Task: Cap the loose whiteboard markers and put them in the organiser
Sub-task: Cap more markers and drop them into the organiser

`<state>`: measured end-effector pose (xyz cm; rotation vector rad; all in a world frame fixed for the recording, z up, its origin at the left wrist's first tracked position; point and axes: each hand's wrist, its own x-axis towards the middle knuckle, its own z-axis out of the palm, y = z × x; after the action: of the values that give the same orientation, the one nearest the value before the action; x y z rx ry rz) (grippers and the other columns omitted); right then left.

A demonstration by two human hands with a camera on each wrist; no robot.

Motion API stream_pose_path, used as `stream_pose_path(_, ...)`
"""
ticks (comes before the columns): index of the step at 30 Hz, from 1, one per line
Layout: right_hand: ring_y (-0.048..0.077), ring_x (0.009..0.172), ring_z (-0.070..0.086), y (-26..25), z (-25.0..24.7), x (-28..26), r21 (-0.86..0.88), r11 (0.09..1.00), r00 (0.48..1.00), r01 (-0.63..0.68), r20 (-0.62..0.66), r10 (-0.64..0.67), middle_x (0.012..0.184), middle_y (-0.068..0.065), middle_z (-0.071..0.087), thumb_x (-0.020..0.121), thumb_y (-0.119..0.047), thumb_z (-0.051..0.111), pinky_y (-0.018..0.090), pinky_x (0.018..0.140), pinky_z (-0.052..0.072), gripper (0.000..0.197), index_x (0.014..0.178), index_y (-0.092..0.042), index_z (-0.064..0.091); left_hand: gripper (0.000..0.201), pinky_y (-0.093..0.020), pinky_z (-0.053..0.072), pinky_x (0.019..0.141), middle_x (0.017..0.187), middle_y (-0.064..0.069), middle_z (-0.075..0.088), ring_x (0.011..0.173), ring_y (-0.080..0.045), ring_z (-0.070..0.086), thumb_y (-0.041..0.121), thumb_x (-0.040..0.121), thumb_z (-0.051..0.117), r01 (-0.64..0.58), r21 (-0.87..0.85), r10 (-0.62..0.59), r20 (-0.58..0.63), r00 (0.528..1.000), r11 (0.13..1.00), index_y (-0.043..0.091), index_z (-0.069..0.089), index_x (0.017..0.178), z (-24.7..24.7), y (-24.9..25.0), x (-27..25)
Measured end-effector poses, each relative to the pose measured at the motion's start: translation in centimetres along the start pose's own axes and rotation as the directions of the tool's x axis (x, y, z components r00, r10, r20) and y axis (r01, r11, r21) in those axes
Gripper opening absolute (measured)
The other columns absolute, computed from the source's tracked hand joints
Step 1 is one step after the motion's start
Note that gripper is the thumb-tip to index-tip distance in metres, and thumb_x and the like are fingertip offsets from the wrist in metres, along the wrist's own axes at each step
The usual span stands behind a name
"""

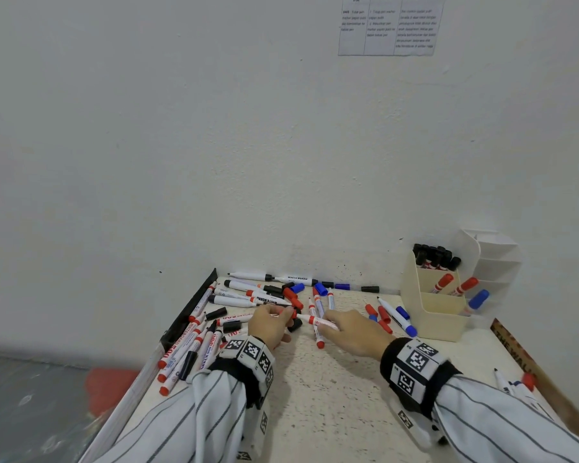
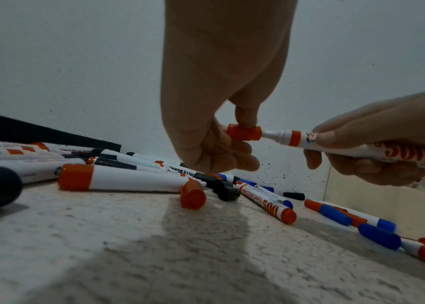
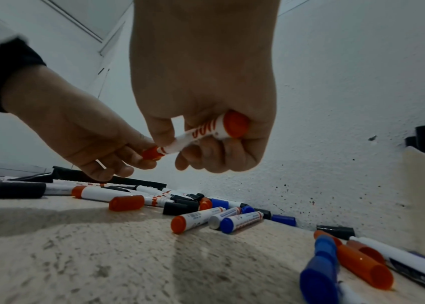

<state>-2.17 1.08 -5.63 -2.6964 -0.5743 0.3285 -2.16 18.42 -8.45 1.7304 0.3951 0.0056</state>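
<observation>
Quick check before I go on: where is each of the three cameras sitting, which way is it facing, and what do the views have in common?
Head: worn on the head, looking forward and down at the table, the wall and the organiser; both striped sleeves, wristbands and hands show.
Left wrist: low over the table, looking along the left hand, which pinches the red cap; the right hand enters from the right.
Right wrist: low over the table, looking along the right hand, which grips the red marker; the left hand enters from the left.
Shared: all three show cap meeting marker tip.
</observation>
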Motion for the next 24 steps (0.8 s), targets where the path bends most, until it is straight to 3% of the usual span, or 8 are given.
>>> stream_pose_path(4,0.01,0.074,0.048,0.4,-0.2,-0.2,-0.019,1.0,1.0,0.014,-0.008,-0.014,0.087,-0.003,0.055,0.096,-0.043,0.039,0.028,0.069,0.041,0.021,0.097,-0.027,0.053,0.014,-0.019,0.036,0.042,0.087,0.001,0.067,0.054,-0.013,0.06,0.03,0.094,0.052,0.014,0.059,-0.021,0.118,0.993,0.998,0.018,0.057,0.096,0.2,0.4,-0.6)
stream_pose_path(8,0.01,0.08,0.05,0.6,-0.4,-0.3,-0.073,0.997,0.999,0.01,0.042,-0.007,0.091,-0.003,0.055,0.095,-0.041,0.042,0.026,0.073,0.043,0.028,0.11,-0.023,0.057,0.014,-0.018,0.038,0.045,0.083,0.003,0.067,0.052,-0.011,0.058,0.029,0.093,0.054,-0.004,0.172,-0.027,0.175,0.984,0.985,0.017,0.059,0.096,0.5,0.7,-1.3)
stream_pose_path(13,0.012,0.082,0.053,0.5,-0.4,-0.7,-0.005,0.998,0.998,0.061,-0.021,-0.061,0.094,-0.004,0.057,0.095,-0.038,0.045,0.027,0.075,0.045,0.025,0.115,-0.026,0.054,0.035,-0.024,0.033,0.05,0.061,0.002,0.045,0.052,-0.011,0.039,0.031,0.097,0.036,-0.12,0.322,0.07,0.161,0.984,0.939,0.014,0.051,0.069,1.4,1.2,-1.5)
stream_pose_path(15,0.015,0.087,0.057,0.5,-0.4,-0.8,0.015,0.997,0.996,0.082,-0.035,-0.082,0.097,-0.001,0.061,0.096,-0.039,0.045,0.03,0.078,0.046,0.027,0.116,-0.025,0.056,0.033,-0.028,0.038,0.067,0.063,0.007,0.041,0.057,-0.008,0.039,0.025,0.099,0.032,-0.265,0.482,0.207,0.172,0.963,0.835,0.016,0.052,0.075,1.7,1.0,-1.3)
stream_pose_path(17,0.016,0.087,0.057,0.6,-0.3,-1.0,0.08,0.991,0.994,0.102,-0.046,-0.099,0.094,0.0,0.062,0.097,-0.039,0.043,0.033,0.08,0.046,0.026,0.108,-0.025,0.061,0.029,-0.028,0.038,0.076,0.069,0.007,0.046,0.07,-0.013,0.048,0.02,0.1,0.032,-0.377,0.579,0.323,0.2,0.925,0.723,0.009,0.059,0.097,1.8,1.0,-1.4)
stream_pose_path(20,0.006,0.069,0.047,0.8,-0.4,-1.2,0.222,0.967,0.991,0.124,-0.068,-0.111,0.07,-0.011,0.052,0.097,-0.035,0.044,0.024,0.068,0.039,0.025,0.077,-0.033,0.058,0.031,-0.032,0.043,0.081,0.108,-0.012,0.059,0.098,-0.027,0.057,0.009,0.098,0.032,-0.438,0.758,0.404,0.251,0.88,0.484,-0.002,0.043,0.125,2.0,1.6,-2.1)
stream_pose_path(22,0.004,0.07,0.051,1.1,-0.4,-1.2,0.191,0.974,0.99,0.124,-0.088,-0.109,0.075,-0.013,0.059,0.096,-0.038,0.046,0.024,0.069,0.044,0.023,0.09,-0.029,0.066,0.037,-0.035,0.044,0.085,0.121,-0.018,0.054,0.106,-0.031,0.056,0.005,0.098,0.03,-0.433,0.829,0.391,0.29,0.873,0.353,-0.006,0.032,0.133,2.0,1.9,-2.3)
stream_pose_path(24,0.01,0.083,0.06,1.4,-0.5,-1.2,0.056,0.99,0.984,0.132,-0.129,-0.124,0.094,-0.006,0.069,0.095,-0.043,0.047,0.033,0.079,0.051,0.032,0.113,-0.026,0.066,0.04,-0.036,0.043,0.089,0.125,-0.021,0.052,0.111,-0.032,0.054,0.004,0.098,0.028,-0.442,0.862,0.355,0.344,0.869,0.247,-0.008,0.028,0.136,2.3,2.3,-2.4)
